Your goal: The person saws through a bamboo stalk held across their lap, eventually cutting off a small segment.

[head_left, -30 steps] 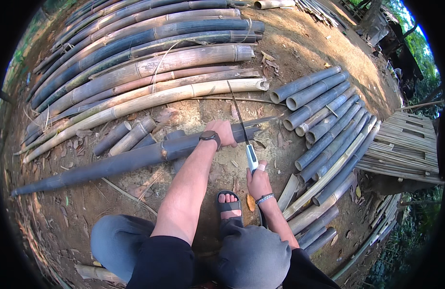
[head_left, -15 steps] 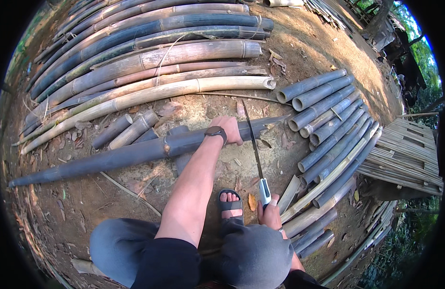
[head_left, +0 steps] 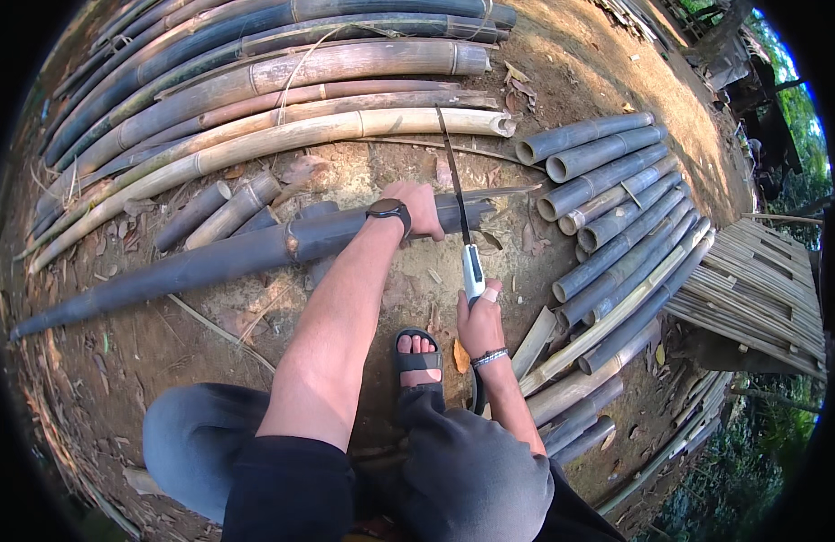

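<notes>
A long dark bamboo pole (head_left: pixel 196 266) lies across the ground in front of me, its thick splintered end to the right. My left hand (head_left: pixel 415 208) is wrapped over it near that end, arm stretched out. In my right hand (head_left: pixel 481 325) is the handle of a hand saw (head_left: pixel 472 269), white and dark, with a long narrow blade. The blade crosses the pole just right of my left hand, its tip pointing away toward the bamboo stack. Beneath the pole sits a short dark bamboo piece (head_left: pixel 316 210), mostly covered by it.
Long bamboo poles (head_left: pixel 345 65) are stacked at the far side. Cut bamboo lengths (head_left: pixel 607 163) lie in a row at right, beside a slatted bamboo platform (head_left: pixel 751 280). Short offcuts (head_left: pixel 237 210) rest beyond the pole. My sandalled foot (head_left: pixel 419 357) is close below the saw.
My right hand has pushed the saw forward and slightly left, so the blade reaches farther past the pole. My left hand keeps its hold on the bamboo pole. The whole view has shifted slightly.
</notes>
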`<state>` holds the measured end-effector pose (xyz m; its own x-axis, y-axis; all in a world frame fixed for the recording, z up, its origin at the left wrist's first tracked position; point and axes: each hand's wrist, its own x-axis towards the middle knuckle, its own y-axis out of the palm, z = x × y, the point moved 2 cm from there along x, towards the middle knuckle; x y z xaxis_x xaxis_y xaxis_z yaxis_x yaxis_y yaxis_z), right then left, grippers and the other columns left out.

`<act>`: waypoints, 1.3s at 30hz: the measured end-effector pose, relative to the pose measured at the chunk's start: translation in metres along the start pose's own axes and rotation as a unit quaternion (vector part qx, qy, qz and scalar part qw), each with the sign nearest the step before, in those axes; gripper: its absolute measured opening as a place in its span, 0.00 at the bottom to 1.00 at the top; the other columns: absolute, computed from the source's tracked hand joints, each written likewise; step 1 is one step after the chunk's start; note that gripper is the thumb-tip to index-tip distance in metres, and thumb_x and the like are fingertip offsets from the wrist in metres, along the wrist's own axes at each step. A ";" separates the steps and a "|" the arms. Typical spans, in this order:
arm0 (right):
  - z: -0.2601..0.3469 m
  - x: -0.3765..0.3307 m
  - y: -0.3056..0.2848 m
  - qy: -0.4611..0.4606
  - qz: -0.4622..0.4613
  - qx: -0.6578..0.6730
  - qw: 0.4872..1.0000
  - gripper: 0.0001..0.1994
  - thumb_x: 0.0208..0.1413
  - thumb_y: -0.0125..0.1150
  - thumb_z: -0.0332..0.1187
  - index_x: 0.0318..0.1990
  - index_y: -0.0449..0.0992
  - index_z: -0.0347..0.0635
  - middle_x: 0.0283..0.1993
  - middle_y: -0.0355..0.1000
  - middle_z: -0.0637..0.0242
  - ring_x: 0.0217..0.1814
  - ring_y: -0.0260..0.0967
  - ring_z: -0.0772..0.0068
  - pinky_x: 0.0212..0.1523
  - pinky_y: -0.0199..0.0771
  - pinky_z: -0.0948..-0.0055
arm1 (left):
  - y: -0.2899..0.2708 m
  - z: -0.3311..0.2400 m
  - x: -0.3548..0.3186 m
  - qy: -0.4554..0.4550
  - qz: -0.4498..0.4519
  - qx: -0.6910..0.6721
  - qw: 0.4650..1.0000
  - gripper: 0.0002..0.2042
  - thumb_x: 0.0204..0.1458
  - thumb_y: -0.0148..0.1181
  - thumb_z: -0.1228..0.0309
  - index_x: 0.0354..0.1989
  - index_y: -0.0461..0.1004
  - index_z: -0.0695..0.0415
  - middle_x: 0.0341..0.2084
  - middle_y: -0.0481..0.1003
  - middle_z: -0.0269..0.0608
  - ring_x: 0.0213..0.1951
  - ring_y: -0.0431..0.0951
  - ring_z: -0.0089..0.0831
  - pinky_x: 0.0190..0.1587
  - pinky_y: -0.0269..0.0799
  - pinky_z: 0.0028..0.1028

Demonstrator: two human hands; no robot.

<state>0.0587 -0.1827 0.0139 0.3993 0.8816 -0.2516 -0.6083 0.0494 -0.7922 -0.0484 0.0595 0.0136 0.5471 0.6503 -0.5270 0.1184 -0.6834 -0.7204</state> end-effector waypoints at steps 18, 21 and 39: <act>-0.016 -0.012 -0.004 -0.042 -0.009 0.033 0.999 0.22 0.64 0.56 0.36 0.54 0.53 0.32 0.28 0.72 0.29 0.34 0.72 0.25 0.31 0.69 0.37 | 0.000 0.002 0.004 -0.006 -0.018 -0.003 1.000 0.27 0.27 0.74 0.51 0.33 0.83 0.62 0.33 0.82 0.53 0.37 0.83 0.46 0.43 0.79 0.39; -0.013 -0.010 0.001 0.013 -0.007 0.014 1.000 0.23 0.64 0.57 0.36 0.54 0.53 0.32 0.28 0.72 0.30 0.34 0.72 0.25 0.31 0.70 0.38 | -0.002 -0.003 -0.002 0.014 -0.023 0.006 1.000 0.27 0.27 0.74 0.52 0.32 0.83 0.62 0.33 0.82 0.54 0.36 0.83 0.46 0.42 0.79 0.38; -0.008 -0.012 -0.004 0.015 0.012 0.018 1.000 0.21 0.64 0.56 0.36 0.51 0.54 0.30 0.26 0.71 0.30 0.32 0.72 0.26 0.29 0.69 0.36 | -0.004 0.005 0.002 -0.013 -0.006 0.001 1.000 0.29 0.24 0.74 0.50 0.32 0.83 0.63 0.33 0.82 0.53 0.37 0.83 0.46 0.44 0.79 0.38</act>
<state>0.0621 -0.1974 0.0158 0.4039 0.8684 -0.2878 -0.6429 0.0456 -0.7646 -0.0522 0.0651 0.0134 0.5233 0.6675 -0.5297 0.1237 -0.6746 -0.7278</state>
